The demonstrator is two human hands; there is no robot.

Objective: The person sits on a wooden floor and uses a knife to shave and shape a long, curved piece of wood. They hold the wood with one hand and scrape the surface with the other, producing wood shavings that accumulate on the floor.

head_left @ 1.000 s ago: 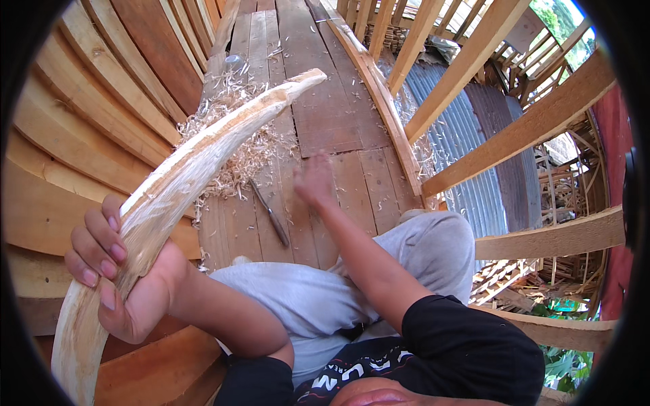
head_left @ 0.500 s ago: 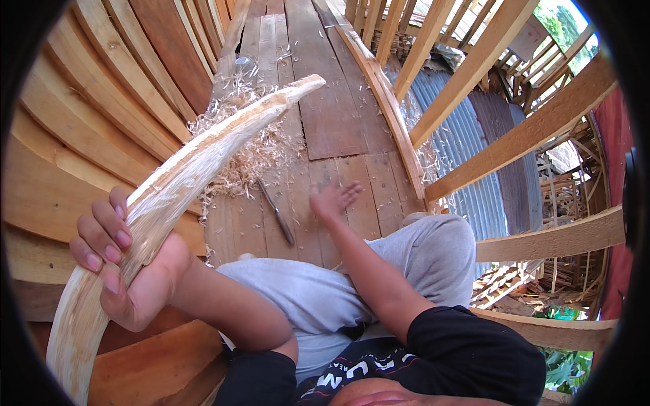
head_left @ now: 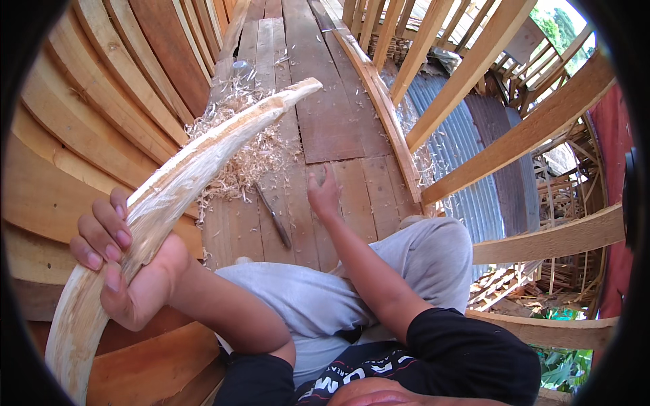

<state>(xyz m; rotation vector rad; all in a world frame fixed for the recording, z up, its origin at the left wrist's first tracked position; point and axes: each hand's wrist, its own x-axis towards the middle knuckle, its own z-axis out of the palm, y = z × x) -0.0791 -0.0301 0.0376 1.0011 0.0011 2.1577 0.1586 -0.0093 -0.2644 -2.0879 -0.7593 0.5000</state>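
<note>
My left hand [head_left: 135,264] is wrapped round the lower part of a long curved piece of pale wood [head_left: 203,152]. The wood slants up and away to the right, its surface roughly shaved and its far end narrowed. My right hand [head_left: 323,194] is raised over the plank floor with nothing seen in it. Its thumb and a fingertip stand apart, while the other fingers are partly hidden. Between the wood and my right hand, a knife [head_left: 275,220] lies on the planks, handle toward me.
Curled wood shavings [head_left: 247,162] are heaped on the floor [head_left: 338,128] beyond the knife. Curved planks [head_left: 88,128] form a wall at left. On the right stand wooden ribs [head_left: 467,74], with corrugated metal sheets [head_left: 467,176] beyond. My bent legs [head_left: 420,260] take up the near floor.
My right hand has turned and its spread fingers have drawn in, pointing more away from me. My left hand still grips the curved wood, which has hardly moved.
</note>
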